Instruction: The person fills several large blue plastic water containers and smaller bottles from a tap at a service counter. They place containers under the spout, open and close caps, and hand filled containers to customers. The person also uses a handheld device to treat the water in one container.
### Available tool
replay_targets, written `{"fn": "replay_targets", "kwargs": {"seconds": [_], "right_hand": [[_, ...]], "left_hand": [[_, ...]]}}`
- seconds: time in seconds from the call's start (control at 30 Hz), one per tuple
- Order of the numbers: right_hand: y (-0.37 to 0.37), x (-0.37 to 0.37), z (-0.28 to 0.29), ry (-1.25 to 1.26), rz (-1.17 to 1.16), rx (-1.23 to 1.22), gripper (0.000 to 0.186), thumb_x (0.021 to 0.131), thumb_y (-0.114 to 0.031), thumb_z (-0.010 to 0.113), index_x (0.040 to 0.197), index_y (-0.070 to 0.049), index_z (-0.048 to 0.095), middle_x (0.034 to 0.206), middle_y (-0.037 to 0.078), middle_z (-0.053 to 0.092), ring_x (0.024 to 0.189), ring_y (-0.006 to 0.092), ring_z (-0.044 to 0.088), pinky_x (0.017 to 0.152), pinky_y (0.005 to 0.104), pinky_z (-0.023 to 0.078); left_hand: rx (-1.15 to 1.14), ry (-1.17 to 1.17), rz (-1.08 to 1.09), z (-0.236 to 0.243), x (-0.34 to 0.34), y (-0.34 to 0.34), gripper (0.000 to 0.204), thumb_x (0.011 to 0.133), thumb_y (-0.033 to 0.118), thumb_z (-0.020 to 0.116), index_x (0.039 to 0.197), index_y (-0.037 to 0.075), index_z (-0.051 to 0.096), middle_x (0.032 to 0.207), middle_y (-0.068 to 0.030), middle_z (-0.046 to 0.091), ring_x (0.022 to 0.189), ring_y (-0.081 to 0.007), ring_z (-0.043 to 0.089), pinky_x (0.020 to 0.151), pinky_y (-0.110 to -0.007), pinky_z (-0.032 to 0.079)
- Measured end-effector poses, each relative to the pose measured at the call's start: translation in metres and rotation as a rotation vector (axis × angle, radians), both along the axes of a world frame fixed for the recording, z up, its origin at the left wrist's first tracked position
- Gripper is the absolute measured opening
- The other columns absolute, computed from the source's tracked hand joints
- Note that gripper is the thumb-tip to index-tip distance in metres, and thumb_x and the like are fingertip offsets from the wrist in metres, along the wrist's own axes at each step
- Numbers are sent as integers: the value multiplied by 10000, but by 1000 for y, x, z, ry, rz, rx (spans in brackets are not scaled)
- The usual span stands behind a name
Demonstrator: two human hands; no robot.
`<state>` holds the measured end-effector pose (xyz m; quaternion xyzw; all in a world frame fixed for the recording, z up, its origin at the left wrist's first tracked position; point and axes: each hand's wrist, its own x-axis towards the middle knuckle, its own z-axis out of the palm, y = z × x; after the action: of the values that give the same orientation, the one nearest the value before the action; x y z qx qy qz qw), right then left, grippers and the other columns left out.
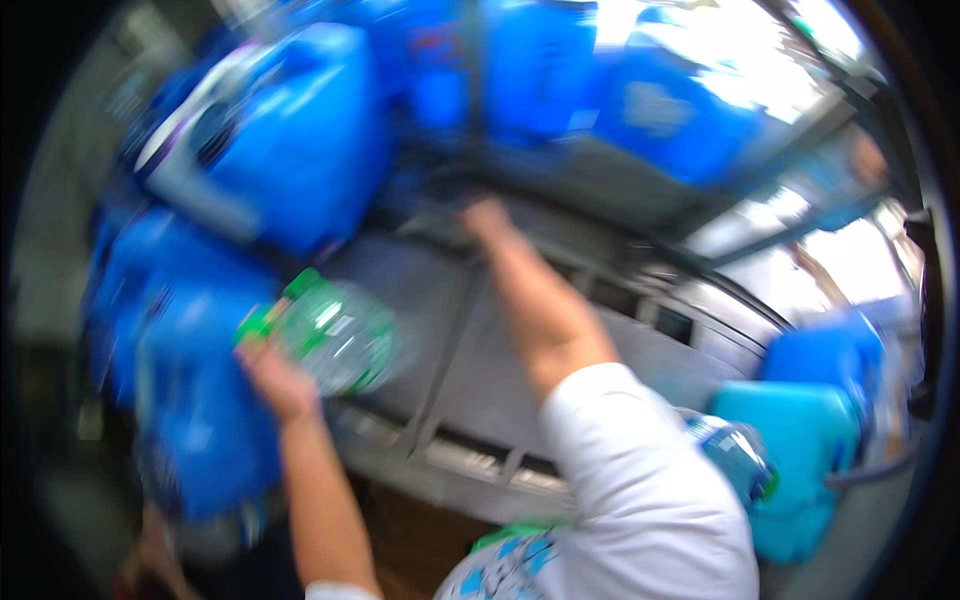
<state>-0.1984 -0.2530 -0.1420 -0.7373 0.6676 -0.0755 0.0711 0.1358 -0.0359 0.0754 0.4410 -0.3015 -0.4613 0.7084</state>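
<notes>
My left hand (pixel 278 375) grips a clear plastic bottle with green parts (pixel 335 335), tilted sideways beside large blue jerrycans (pixel 205 390). My right hand (pixel 483 215) is stretched forward above a grey metal surface (pixel 435 320), near its dark back part below the blue containers at the top. Its fingers are smeared by motion, so I cannot tell whether they hold anything. A big blue jug (pixel 300 150) with a pale handle or strap stands just beyond the bottle.
More blue containers (pixel 535 70) line the back, behind metal frame bars (pixel 745 145). At the right are a turquoise jerrycan (pixel 785 450), a blue container (pixel 815 350) and a clear bottle (pixel 730 455). A partly hidden green item (pixel 505 530) shows at the bottom.
</notes>
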Motion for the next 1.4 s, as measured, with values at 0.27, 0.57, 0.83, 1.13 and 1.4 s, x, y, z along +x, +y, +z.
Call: {"fn": "replay_targets", "kwargs": {"seconds": [0.27,0.57,0.83,1.13,1.4], "right_hand": [[40,56,47,-734,-342,264,574,775,-110,571,1339,-45,488,1332,209,521,1207,353,514,1009,393,425],[50,59,65,-850,-391,279,630,731,-31,542,1357,-76,482,1259,210,576,1193,344,536,1009,394,429],[48,30,47,-711,-269,100,628,709,-107,592,1328,-40,508,1205,239,603,1144,339,576,981,368,450],[59,40,44,-717,-230,114,641,730,-127,597,1348,-19,463,1204,266,590,1147,355,566,969,370,449],[60,42,49,-714,-246,95,640,742,-115,580,1363,-39,450,1233,256,579,1160,373,553,981,385,439]], "left_hand": [[33,-45,37,13,17,36,551,993,504,363,1318,63,419,1258,-109,539,1228,-245,467,1098,-414,332],[46,-60,44,13,18,41,563,982,529,367,1297,67,429,1253,-104,541,1209,-252,479,1079,-425,352],[-16,-52,52,-4,17,31,502,997,481,382,1259,59,450,1196,-156,577,1159,-269,508,1055,-407,354],[-13,-107,78,12,15,39,507,965,505,454,1238,78,451,1138,-82,549,1108,-242,532,1026,-396,366],[-39,-95,69,13,16,36,516,967,486,463,1263,64,441,1152,-84,547,1106,-248,533,1022,-393,377]]}}
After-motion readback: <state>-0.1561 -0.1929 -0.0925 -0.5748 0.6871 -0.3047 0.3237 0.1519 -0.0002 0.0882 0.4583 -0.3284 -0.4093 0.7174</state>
